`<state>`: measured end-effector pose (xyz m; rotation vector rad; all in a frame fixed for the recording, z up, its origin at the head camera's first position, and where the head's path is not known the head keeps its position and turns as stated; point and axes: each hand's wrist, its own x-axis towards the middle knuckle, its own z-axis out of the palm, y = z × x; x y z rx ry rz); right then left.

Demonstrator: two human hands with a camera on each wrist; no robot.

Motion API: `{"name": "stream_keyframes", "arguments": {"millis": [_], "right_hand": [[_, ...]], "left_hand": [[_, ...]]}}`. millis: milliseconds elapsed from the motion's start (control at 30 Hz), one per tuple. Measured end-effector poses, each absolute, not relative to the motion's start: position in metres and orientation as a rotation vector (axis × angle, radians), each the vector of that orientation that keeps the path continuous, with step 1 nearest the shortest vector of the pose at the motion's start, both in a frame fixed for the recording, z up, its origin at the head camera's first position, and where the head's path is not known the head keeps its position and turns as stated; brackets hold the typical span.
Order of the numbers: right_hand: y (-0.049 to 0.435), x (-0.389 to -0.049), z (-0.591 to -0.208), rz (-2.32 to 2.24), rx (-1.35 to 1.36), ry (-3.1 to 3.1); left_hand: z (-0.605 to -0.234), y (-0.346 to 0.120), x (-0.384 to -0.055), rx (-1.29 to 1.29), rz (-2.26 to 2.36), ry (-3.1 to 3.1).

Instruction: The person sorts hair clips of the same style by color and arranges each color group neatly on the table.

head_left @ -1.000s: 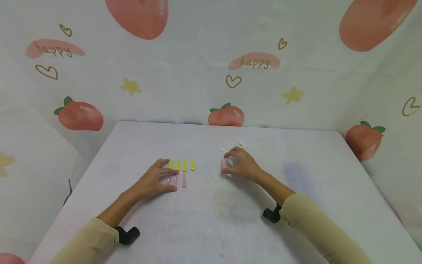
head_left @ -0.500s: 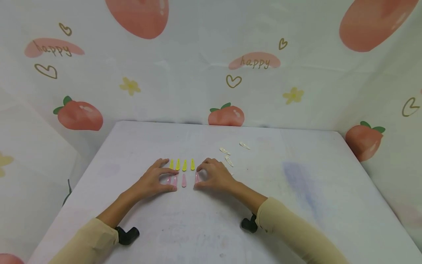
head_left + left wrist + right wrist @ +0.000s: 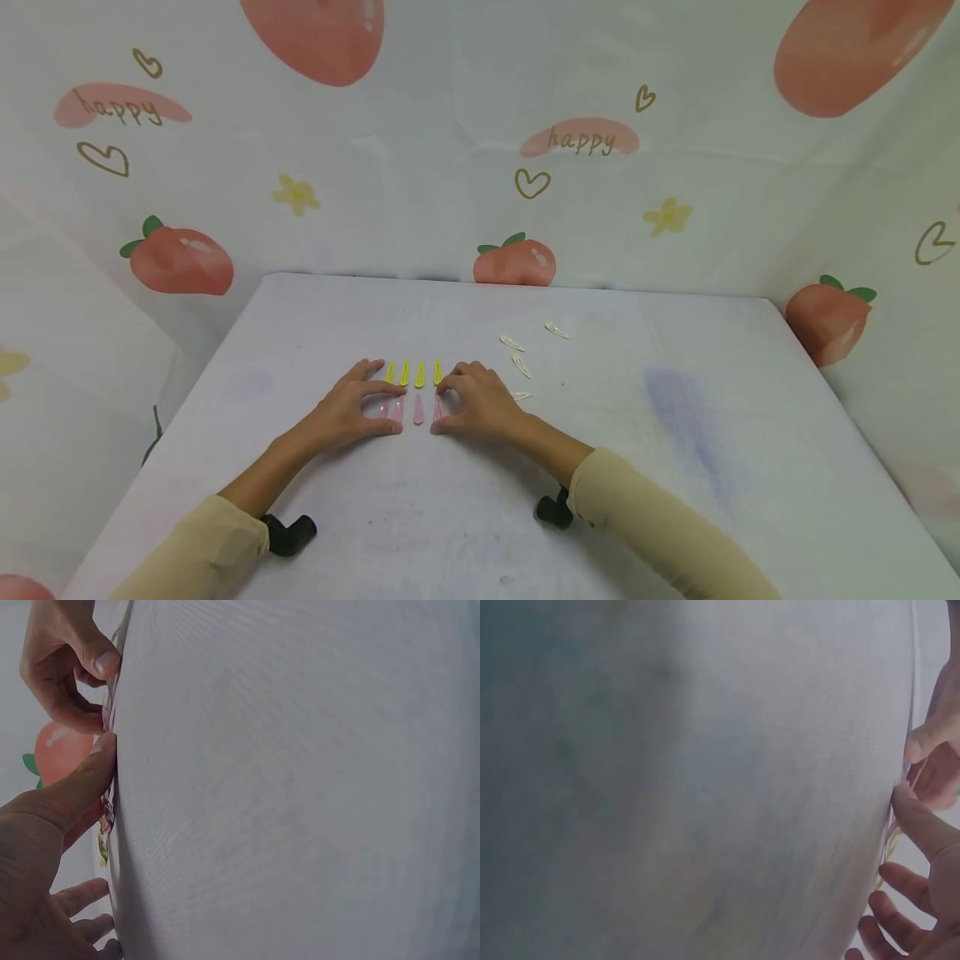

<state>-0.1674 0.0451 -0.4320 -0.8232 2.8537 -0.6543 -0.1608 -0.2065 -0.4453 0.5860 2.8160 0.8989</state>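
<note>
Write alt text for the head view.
A person's right hand pinches a pink hair clip at the right end of a pink row on a white table, while the left hand spans another. Four yellow clips line up beyond; four pale clips lie farther right.

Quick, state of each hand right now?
Left hand: at a pink hair clip; cannot tell whether gripping it.
Right hand: closed, holding the rightmost pink hair clip.
</note>
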Motion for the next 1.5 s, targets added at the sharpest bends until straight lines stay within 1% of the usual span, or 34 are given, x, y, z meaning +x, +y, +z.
{"name": "stream_keyframes", "arguments": {"millis": [300,467,633,900,1167,1300,1500], "right_hand": [[0.044,-0.168,-0.429,-0.642,-0.787,2.829],[0.052,-0.170,-0.424,-0.648,-0.788,2.805],[0.079,-0.180,-0.418,-0.709,-0.689,2.837],[0.144,-0.202,-0.417,-0.807,-0.427,2.942],[0.190,-0.216,-0.426,-0.718,-0.192,3.014],[0.199,-0.222,-0.429,-0.735,-0.161,3.011],[0.208,-0.232,-0.435,-0.781,-0.223,3.073]], "left_hand": [[-0.445,-0.207,-0.161,0.601,0.901,2.819],[-0.444,-0.206,-0.160,0.594,0.907,2.817],[-0.444,-0.206,-0.160,0.584,0.926,2.805],[-0.444,-0.206,-0.159,0.573,0.919,2.802],[-0.444,-0.206,-0.159,0.569,0.918,2.806],[-0.445,-0.206,-0.159,0.568,0.915,2.805],[-0.444,-0.206,-0.159,0.570,0.902,2.807]]}}
